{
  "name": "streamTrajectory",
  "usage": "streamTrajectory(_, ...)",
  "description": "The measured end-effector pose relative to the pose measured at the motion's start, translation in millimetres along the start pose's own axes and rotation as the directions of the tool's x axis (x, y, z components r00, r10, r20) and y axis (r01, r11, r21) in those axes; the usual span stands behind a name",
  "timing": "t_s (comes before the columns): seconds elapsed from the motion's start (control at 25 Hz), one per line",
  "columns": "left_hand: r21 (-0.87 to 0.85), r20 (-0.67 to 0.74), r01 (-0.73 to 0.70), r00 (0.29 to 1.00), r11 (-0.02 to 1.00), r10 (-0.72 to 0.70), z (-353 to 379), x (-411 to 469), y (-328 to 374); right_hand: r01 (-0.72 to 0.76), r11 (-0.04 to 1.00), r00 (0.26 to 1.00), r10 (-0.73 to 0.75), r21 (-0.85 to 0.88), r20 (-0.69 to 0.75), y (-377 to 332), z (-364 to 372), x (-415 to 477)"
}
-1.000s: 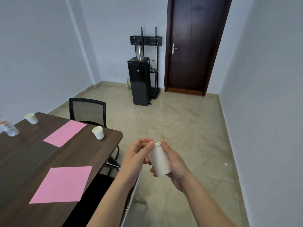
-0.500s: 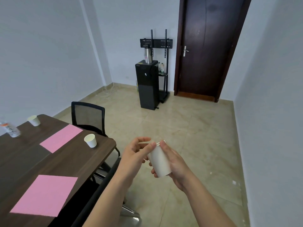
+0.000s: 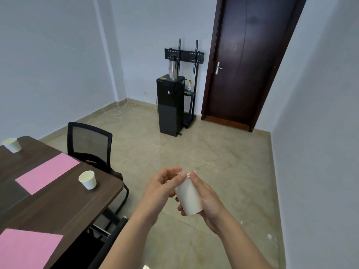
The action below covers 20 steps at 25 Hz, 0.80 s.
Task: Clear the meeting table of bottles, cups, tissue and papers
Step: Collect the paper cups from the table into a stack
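I am seeing the right hand (image 3: 208,199) wrapping its fingers (image 3: 181,208) round a cup (image 3: 189,197), thumb lying up by the rim. The left hand (image 3: 159,189) is pinching that same rim, thumb on top and the other fingers bent behind it. The cup is plain white paper, matte, tapering to a narrow base, with a thin rolled lip. It is sitting tilted, mouth away from me, in the air over the floor (image 3: 223,152) just off the table (image 3: 58,206) corner. Two more white paper cups are standing upright on the dark wood-grain top: a near cup (image 3: 87,179) by the corner and a far cup (image 3: 12,145) at the left edge. Two flat pink sheets are lying there too, a far sheet (image 3: 47,172) just beside the near cup and a near sheet (image 3: 25,249) at the bottom edge. A black mesh-backed chair (image 3: 90,144) is standing at the table end, on glossy beige tile.
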<state>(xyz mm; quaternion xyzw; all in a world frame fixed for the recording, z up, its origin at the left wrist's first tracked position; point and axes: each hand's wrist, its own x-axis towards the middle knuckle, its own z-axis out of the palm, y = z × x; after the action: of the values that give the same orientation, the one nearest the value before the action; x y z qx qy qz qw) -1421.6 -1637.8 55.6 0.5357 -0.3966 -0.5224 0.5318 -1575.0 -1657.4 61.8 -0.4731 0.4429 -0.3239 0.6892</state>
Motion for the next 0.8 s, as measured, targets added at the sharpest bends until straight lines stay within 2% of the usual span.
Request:
streamTrajectory(0.4, -0.034, -0.128, -0.02, 0.992, 0.999, 0.015, -70, 132, 22, -0.032, 0.992, 0.998, 0.039, -0.119, 0.051, -50, 36, 154)
streamTrajectory(0.8, -0.012, -0.361, -0.044, 0.932, 0.999, 0.037, -142, 179, 25, -0.03, 0.981, 0.972, 0.074, -0.191, 0.225, -62, 91, 245)
